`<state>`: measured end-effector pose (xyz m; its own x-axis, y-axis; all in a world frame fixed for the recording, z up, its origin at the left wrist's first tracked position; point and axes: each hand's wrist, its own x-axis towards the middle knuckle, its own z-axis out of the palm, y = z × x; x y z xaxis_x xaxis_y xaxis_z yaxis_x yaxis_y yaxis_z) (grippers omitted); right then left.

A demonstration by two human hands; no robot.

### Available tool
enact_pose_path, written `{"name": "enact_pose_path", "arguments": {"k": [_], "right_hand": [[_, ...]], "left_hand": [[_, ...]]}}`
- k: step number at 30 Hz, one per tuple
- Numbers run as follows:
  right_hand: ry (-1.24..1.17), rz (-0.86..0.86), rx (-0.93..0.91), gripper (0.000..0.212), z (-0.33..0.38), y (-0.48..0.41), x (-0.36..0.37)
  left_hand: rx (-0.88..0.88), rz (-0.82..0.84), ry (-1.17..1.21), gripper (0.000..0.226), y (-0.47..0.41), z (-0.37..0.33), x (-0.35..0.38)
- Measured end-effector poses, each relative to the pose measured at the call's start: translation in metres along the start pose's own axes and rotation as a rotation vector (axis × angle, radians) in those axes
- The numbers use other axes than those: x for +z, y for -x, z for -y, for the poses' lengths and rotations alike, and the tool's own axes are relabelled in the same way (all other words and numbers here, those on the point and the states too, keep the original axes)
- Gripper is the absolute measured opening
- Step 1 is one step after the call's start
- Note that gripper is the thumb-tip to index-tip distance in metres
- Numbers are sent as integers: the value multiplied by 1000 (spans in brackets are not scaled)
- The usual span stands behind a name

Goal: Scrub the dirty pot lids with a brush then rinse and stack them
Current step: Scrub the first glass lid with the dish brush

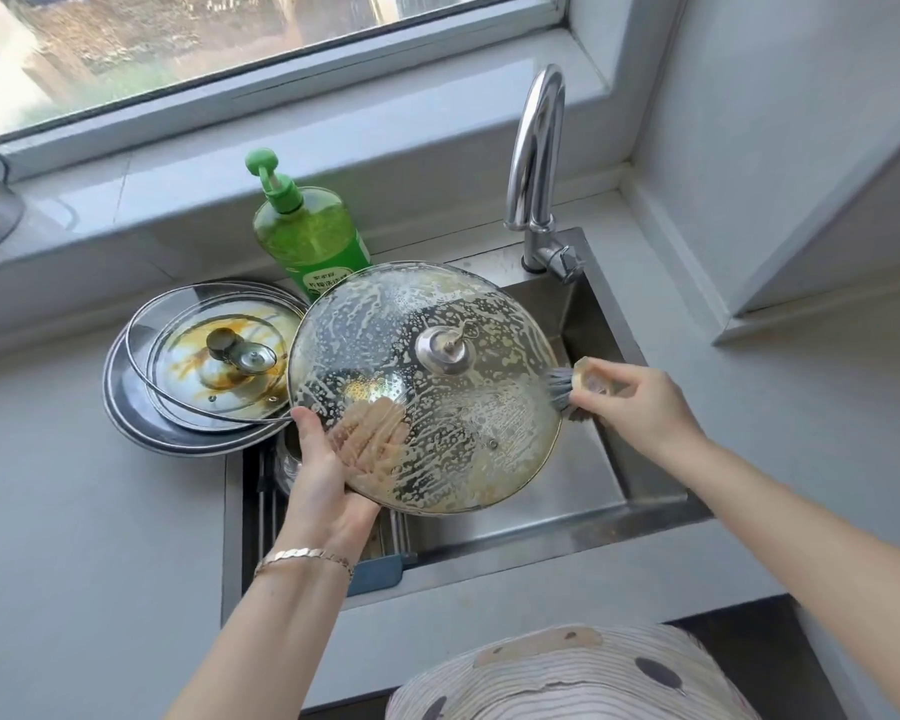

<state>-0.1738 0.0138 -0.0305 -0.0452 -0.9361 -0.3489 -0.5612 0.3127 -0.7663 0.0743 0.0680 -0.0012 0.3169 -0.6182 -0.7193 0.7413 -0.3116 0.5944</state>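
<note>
**Soapy lid held over the sink, brush at its edge**

The left hand (328, 475) holds a large glass lid (468, 433) tilted above the sink (609, 459). Its thumb lies on the lid's near-left rim, and its fingers (370, 428) spread flat under the glass, showing through it. Streaks of foam cover the lid around its metal knob.

The right hand (640, 407) grips a brush (567, 389), fingers curled round the pale handle. The grey bristles touch the lid's right edge.

On the counter (74, 485), just left of the sink, lies a stack of lids (198, 376). The top one is smeared with brown residue, and the held lid overlaps the stack's right side. A green soap bottle (307, 236) stands behind the lids, and the tap (536, 163) rises at the sink's far corner.
</note>
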Motion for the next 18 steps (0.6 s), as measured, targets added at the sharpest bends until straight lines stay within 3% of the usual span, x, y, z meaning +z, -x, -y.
{"name": "enact_pose_path", "arguments": {"k": [2,5,9,13,18], "right_hand": [[-14,64,-73,33,6,6,7],[19,218,-220,49,19,26,20],[-28,-38,-66,48,14,-8,7],[7,219,-278,51,27,16,23],[19,40,-133,48,20,-21,8]], "left_hand": [[27,13,-25,62,0,-3,-1],[63,20,-76,58,0,-10,0],[86,38,-136,56,3,-13,-1],[77,36,-186,57,3,-15,-2],[40,55,-253,59,5,-11,-3]]}}
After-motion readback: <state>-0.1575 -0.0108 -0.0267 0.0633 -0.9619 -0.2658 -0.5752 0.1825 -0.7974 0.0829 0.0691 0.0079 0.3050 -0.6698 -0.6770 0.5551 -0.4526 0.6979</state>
